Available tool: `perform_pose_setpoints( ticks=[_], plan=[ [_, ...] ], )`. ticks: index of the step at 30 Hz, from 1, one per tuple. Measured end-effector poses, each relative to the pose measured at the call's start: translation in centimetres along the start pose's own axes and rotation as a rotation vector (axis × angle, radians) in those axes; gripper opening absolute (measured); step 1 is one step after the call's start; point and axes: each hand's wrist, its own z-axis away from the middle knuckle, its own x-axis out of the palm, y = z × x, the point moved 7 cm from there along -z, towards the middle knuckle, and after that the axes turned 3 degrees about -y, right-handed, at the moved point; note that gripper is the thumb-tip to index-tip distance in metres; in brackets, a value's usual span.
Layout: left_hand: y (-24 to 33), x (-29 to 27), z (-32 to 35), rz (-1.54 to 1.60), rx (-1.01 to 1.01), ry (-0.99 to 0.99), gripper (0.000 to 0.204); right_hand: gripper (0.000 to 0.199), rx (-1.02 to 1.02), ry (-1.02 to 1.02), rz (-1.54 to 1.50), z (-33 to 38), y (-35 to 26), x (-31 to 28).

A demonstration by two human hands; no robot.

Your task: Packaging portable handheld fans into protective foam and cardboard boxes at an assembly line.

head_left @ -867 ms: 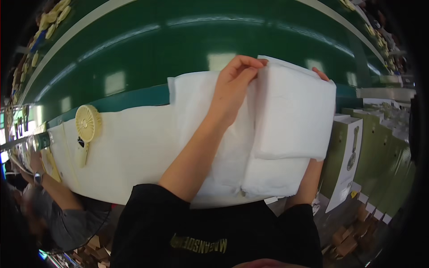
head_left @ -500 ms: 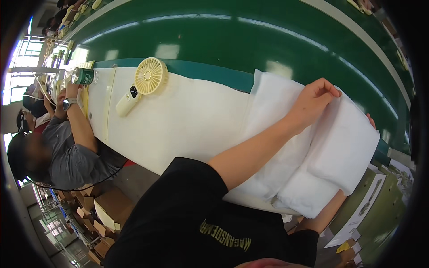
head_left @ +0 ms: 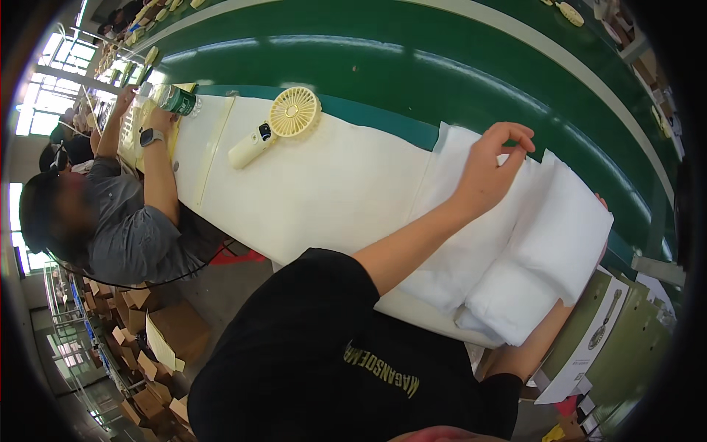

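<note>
Saw a long white table (head_left: 331,184) with a green strip (head_left: 375,118) along its far edge. Found lying on it, from left to right, a yellowish band (head_left: 214,151), a cream handheld fan (head_left: 291,114) and soft white bags (head_left: 475,243).

Soft rectangular sheets (head_left: 563,221) are showing plain white against a glossy green belt (head_left: 353,70).
A cream plastic round-headed fan (head_left: 294,112) is contrasting faintly with the off-white flat worktop (head_left: 331,191), while a black short-sleeved shirt (head_left: 302,353) is bearing yellowish lettering (head_left: 383,370).
</note>
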Motion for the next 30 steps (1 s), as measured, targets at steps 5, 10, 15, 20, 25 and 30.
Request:
perform_pose_setpoints(
  ticks=[5, 10, 15, 20, 25, 30],
  plan=[
    [9.8, -10.0, 5.8, -1.031, 0.437, 0.075, 0.017, 0.042, -0.061, -0.151, -0.082, 12.1, 1.1, -15.8],
    [13.2, -25.0, 12.0, -1.599, 0.326, 0.401, 0.022, 0.041, -0.117, -0.216, -0.182, 12.0, 3.3, -19.9],
    [12.7, -30.3, 14.4, -1.81, -0.049, 0.258, 0.035, 0.039, -0.266, -0.213, 0.158, 13.2, 1.9, -19.5],
    [9.9, -28.7, 11.5, -1.315, -0.1, 0.265, 0.037, 0.037, -0.344, -0.046, 0.403, 18.7, -1.9, -17.9],
    [7.8, -20.3, 11.4, -0.188, -0.384, 0.132, 0.044, 0.038, -0.49, 0.059, 0.651, 23.9, -5.3, -15.7],
    [6.4, -11.1, 12.4, 0.164, -0.397, -0.08, 0.047, 0.044, -0.918, -0.074, 0.786, 33.7, -5.9, -11.2]
  ],
)
